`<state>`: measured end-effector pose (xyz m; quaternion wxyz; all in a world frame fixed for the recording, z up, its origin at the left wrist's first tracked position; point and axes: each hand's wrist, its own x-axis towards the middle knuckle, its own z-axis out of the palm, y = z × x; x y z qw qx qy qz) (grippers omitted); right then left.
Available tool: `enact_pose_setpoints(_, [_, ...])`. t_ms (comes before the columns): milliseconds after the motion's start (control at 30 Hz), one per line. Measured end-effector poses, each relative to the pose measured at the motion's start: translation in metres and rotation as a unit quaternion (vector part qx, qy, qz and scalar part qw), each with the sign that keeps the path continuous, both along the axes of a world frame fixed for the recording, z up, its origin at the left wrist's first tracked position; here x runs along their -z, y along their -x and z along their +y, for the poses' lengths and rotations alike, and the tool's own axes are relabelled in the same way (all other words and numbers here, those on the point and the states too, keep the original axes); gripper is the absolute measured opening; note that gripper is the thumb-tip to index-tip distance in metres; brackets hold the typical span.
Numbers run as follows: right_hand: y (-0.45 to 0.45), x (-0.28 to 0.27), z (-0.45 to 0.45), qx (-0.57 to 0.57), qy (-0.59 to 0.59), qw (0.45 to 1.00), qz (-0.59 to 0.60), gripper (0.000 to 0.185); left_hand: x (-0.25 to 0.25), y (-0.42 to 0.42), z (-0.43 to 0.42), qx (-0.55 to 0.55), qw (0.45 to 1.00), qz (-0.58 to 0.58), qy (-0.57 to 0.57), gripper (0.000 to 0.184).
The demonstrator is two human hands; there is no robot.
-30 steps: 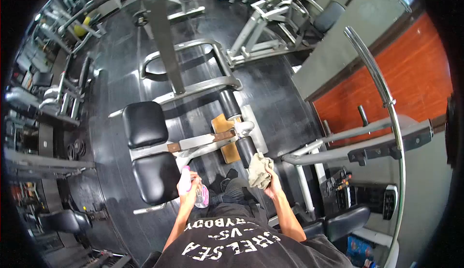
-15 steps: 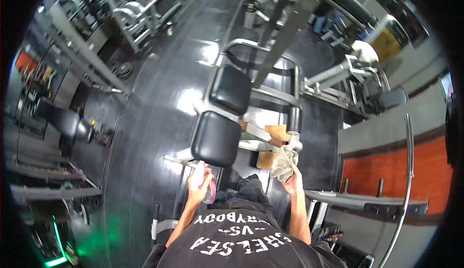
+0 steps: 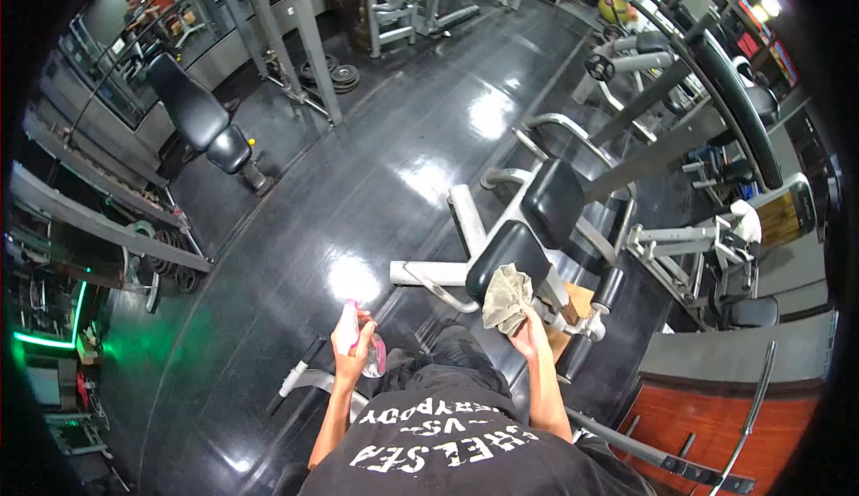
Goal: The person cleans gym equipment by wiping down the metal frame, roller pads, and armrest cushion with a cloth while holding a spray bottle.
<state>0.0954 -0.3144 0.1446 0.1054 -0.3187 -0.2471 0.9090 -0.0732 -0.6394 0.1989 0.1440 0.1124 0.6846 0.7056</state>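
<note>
My left hand (image 3: 350, 339) is wrapped round a spray bottle (image 3: 378, 356) with a pink nozzle and pink on its clear body; my fingers hide part of it. My right hand (image 3: 531, 336) grips a crumpled, greyish-beige cloth (image 3: 507, 298). The cloth is in front of the near black seat pad (image 3: 504, 253) of a gym machine, and I cannot tell whether they touch. Behind it is a second black pad (image 3: 552, 201) on the same silver frame (image 3: 429, 273).
Wooden blocks (image 3: 580, 303) sit low beside the machine. A black adjustable bench (image 3: 199, 113) stands at the left, with weight plates (image 3: 343, 76) near a rack. At the right are a long metal bar (image 3: 750, 411) and an orange-red wall panel (image 3: 684, 424).
The view has swung left, so the machine now appears further right. The cloth has come up from beside the wooden blocks to in front of the near pad. Both hands keep their hold.
</note>
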Motion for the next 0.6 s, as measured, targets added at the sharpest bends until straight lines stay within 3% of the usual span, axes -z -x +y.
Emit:
enact_pose_setpoints(167, [0.048, -0.014, -0.007, -0.050, -0.051, 0.997, 0.037, 0.055, -0.007, 0.022, 0.004, -0.080, 0.997, 0.019, -0.007, 0.027])
enact_pose_setpoints(233, [0.063, -0.012, -0.007, -0.044, -0.052, 0.997, 0.037, 0.054, -0.005, 0.036, 0.005, -0.060, 0.998, -0.007, 0.025, 0.030])
enact_pose_setpoints(300, [0.078, -0.005, -0.005, -0.032, -0.030, 0.998, 0.034, 0.050, 0.004, 0.055, 0.008, -0.030, 0.995, 0.038, 0.085, 0.035])
enact_pose_setpoints(433, [0.118, 0.015, -0.009, 0.021, 0.029, 0.999, -0.006, 0.041, 0.002, 0.092, 0.026, 0.000, 0.991, 0.098, 0.090, 0.043])
enact_pose_setpoints(500, [0.138, 0.017, -0.012, 0.044, 0.078, 0.996, -0.014, 0.042, -0.001, 0.110, 0.034, 0.030, 0.997, 0.022, 0.064, 0.049])
enact_pose_setpoints(600, [0.170, 0.017, -0.016, 0.040, 0.106, 0.994, 0.003, 0.046, 0.012, 0.144, 0.043, 0.049, 0.998, 0.015, 0.045, 0.050])
